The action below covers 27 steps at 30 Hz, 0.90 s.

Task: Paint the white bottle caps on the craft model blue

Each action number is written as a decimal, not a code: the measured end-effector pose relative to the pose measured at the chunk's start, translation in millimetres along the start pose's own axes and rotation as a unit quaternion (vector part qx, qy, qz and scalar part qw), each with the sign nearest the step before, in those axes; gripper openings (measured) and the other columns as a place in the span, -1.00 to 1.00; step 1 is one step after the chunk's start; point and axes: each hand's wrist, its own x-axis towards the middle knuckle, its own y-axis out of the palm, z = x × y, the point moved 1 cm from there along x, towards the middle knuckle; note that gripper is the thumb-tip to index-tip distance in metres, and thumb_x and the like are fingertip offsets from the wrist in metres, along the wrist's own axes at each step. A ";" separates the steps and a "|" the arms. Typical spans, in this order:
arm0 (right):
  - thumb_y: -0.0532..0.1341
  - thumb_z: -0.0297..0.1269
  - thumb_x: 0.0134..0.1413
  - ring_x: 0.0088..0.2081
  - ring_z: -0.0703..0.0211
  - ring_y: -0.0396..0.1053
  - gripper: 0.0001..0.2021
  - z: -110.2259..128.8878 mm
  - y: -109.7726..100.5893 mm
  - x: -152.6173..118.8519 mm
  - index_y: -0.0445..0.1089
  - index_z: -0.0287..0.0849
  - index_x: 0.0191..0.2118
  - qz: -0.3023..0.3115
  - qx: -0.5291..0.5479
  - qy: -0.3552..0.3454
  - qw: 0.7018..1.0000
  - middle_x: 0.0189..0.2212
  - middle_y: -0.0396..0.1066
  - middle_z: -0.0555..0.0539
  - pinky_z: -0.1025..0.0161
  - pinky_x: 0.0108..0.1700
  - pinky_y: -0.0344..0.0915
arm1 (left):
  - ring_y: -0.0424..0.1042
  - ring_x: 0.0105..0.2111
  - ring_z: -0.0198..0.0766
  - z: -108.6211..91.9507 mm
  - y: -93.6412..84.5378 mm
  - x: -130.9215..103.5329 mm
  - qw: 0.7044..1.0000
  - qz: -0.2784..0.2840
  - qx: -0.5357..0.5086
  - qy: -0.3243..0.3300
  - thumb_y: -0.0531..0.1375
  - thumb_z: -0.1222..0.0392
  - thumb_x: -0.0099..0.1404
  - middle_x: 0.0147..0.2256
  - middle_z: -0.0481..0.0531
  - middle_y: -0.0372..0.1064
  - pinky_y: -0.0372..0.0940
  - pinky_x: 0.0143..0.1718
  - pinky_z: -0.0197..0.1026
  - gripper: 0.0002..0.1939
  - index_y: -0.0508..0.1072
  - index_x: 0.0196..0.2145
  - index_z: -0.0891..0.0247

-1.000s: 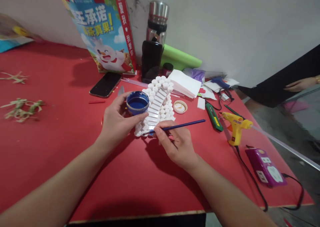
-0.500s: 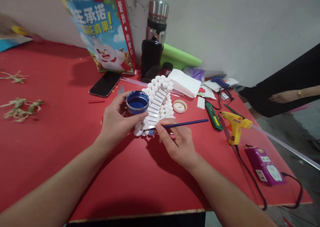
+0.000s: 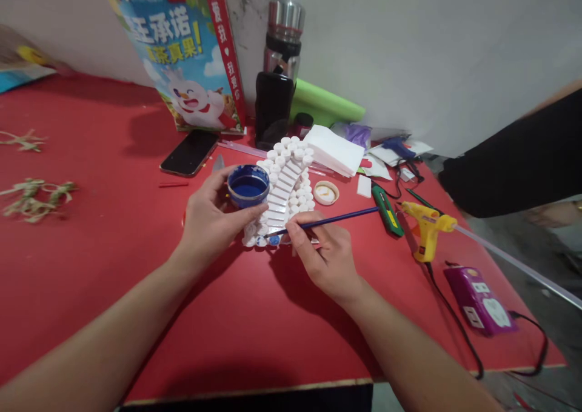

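Note:
My left hand (image 3: 211, 215) is closed around a small jar of blue paint (image 3: 248, 186), tilted so its open top shows. Between thumb and fingers, my right hand (image 3: 324, 248) grips a thin blue paintbrush (image 3: 348, 216). The brush tip is at the lower front of a white model (image 3: 279, 197) with curved steps and rows of round white pieces. Blue paint marks some of the pieces along its bottom edge. Part of the model's left side is hidden behind the jar and my left thumb.
Right of the model lie a round lid (image 3: 326, 192), a green cutter (image 3: 388, 212), a yellow glue gun (image 3: 426, 227) and a purple power box (image 3: 479, 301). Behind stand a phone (image 3: 190, 152), a bottle (image 3: 284, 36) and a printed bag (image 3: 182, 54). A person's dark clothing (image 3: 513, 157) shows at right.
The brush tip has shifted slightly right and up, uncovering blue-marked pieces at the model's bottom edge. The other person's arm and clothing have moved at the right.

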 end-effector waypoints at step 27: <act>0.28 -0.33 0.58 -0.49 0.30 0.52 -0.83 4.6 -1.4 1.0 0.55 -0.11 -0.17 0.018 0.025 0.010 0.999 -0.39 0.64 0.02 0.34 -0.38 0.42 | 0.70 0.11 0.18 1.7 0.0 1.3 1.000 -0.002 0.006 0.007 0.71 0.06 -0.04 0.08 0.11 0.72 0.58 0.24 0.20 -0.26 0.68 0.11 0.15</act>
